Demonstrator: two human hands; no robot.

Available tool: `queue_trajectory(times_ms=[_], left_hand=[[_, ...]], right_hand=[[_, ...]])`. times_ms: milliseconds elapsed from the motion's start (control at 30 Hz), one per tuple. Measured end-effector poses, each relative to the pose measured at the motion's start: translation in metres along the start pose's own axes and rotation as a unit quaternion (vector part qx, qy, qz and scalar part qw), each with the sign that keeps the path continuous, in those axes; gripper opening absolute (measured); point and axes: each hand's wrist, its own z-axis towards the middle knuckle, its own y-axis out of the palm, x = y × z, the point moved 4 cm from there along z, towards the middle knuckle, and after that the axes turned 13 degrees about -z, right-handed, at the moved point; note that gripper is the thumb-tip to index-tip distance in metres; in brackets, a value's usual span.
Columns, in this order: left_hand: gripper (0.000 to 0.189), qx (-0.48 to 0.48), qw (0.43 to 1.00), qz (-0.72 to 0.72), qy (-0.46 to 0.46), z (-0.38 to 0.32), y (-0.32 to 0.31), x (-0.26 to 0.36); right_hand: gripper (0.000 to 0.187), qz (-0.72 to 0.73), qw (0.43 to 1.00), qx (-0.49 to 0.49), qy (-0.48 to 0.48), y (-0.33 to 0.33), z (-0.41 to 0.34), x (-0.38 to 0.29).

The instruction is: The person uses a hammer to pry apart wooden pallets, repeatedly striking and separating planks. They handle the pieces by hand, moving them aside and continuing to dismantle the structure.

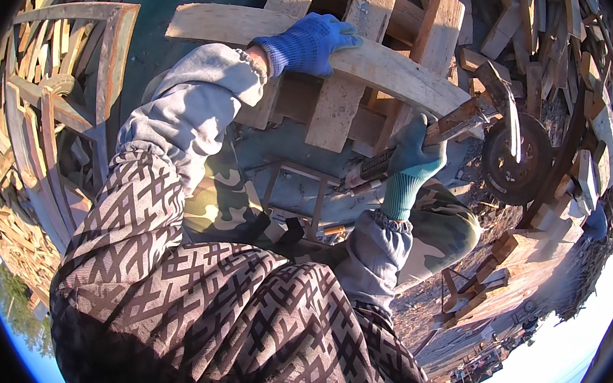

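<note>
My left hand point(308, 44), in a blue knitted glove, lies over a long wooden board point(399, 74) and grips it near its middle. That board rests crosswise on several other timbers point(341, 107). In a teal-cuffed glove, my right hand point(417, 146) is closed around the handle of a claw hammer point(457, 120). The hammer's dark grip, which bears writing, sticks out below the hand. Its head is up to the right, beyond the board's right end, with a bright claw pointing down. My right fingers are partly in shadow.
A wheel point(517, 158) stands at the right beside heaped scrap timber point(547, 59). A metal frame point(112, 65) and more piled wood point(19, 221) are on the left. Between my knees is a small frame point(297, 171). Stacked beams point(531, 252) lie at lower right.
</note>
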Motion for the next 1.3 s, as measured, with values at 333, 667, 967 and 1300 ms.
queue_trajectory(times_ms=[333,667,967,1300], left_hand=[[0.077,-0.057,0.984,-0.099,-0.137,0.022,-0.055,-0.013],[0.061,0.134,0.981,0.101,-0.094,0.015,-0.043,-0.035],[0.054,0.261,0.947,0.181,0.047,-0.015,-0.014,-0.013],[0.059,0.247,0.954,0.172,0.010,-0.023,-0.017,-0.008]], right_hand=[[0.016,0.040,0.971,-0.167,0.165,-0.012,-0.020,0.018],[0.020,0.036,0.985,-0.088,0.144,-0.060,-0.013,0.030],[0.022,-0.069,0.989,-0.122,-0.042,-0.111,0.050,-0.107],[0.022,-0.226,0.961,-0.158,-0.025,-0.093,0.060,-0.132]])
